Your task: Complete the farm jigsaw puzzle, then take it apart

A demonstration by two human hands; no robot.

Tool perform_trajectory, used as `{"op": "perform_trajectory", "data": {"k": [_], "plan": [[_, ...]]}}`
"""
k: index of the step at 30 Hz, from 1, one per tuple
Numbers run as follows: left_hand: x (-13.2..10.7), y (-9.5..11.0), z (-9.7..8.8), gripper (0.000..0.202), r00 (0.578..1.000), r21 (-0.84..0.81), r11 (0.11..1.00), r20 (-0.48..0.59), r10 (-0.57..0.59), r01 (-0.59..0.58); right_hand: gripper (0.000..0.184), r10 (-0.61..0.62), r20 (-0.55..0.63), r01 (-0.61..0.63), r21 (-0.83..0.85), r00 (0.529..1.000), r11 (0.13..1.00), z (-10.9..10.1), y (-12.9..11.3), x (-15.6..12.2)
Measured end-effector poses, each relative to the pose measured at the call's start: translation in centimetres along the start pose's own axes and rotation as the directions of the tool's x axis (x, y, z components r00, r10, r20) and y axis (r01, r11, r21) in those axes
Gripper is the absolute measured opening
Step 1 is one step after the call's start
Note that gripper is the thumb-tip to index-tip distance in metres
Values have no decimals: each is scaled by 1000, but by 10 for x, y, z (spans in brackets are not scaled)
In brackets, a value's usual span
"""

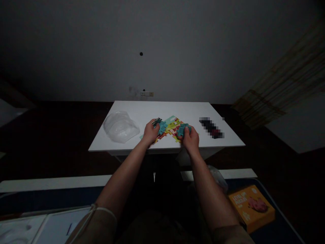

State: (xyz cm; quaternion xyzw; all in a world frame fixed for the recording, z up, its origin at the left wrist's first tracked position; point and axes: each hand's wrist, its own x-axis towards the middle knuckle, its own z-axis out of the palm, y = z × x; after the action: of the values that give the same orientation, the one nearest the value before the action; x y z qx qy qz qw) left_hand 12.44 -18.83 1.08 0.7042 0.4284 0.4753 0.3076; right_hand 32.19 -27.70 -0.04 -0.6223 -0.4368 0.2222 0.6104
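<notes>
A partly joined colourful jigsaw puzzle (171, 124) lies in the middle of a small white table (162, 110). My left hand (150, 133) is closed on a few teal puzzle pieces (161, 127) at the puzzle's left edge. At the puzzle's right edge, my right hand (191, 138) grips another clump of teal pieces (182, 129). Both forearms reach forward from the bottom of the view.
A crumpled clear plastic bag (121, 126) lies on the table's left part. A dark blurred object (211, 127) lies on its right part. An orange puzzle box (251, 206) sits at the lower right. White trays (38, 227) are at the lower left. The room is dim.
</notes>
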Motion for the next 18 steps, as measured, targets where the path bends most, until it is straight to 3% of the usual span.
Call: {"op": "perform_trajectory", "data": {"k": [3, 5, 8, 10, 14, 18], "plan": [[-9, 11, 7, 36, 998, 23, 1000, -68, 0, 1, 46, 21, -17, -20, 77, 1000, 997, 27, -12, -8], [-18, 18, 12, 48, 998, 75, 995, 20, 64, -65, 41, 56, -14, -53, 162, 998, 985, 47, -19, -14], [-30, 26, 20, 61, 962, 113, 975, 219, 163, -191, 27, 51, -7, -47, 295, 999, 954, 74, -26, -22], [-37, 27, 24, 60, 952, 100, 974, 252, 175, -205, 23, 70, 25, -74, 439, 997, 895, 85, -28, -25], [-43, 26, 24, 45, 988, -40, 995, 122, 99, -95, 27, 198, 89, -207, 650, 976, 731, 92, -28, -27], [-40, 26, 21, 40, 1000, -222, 975, -21, -16, 11, 29, 219, 148, -262, 636, 964, 726, 93, -29, -30]]}}
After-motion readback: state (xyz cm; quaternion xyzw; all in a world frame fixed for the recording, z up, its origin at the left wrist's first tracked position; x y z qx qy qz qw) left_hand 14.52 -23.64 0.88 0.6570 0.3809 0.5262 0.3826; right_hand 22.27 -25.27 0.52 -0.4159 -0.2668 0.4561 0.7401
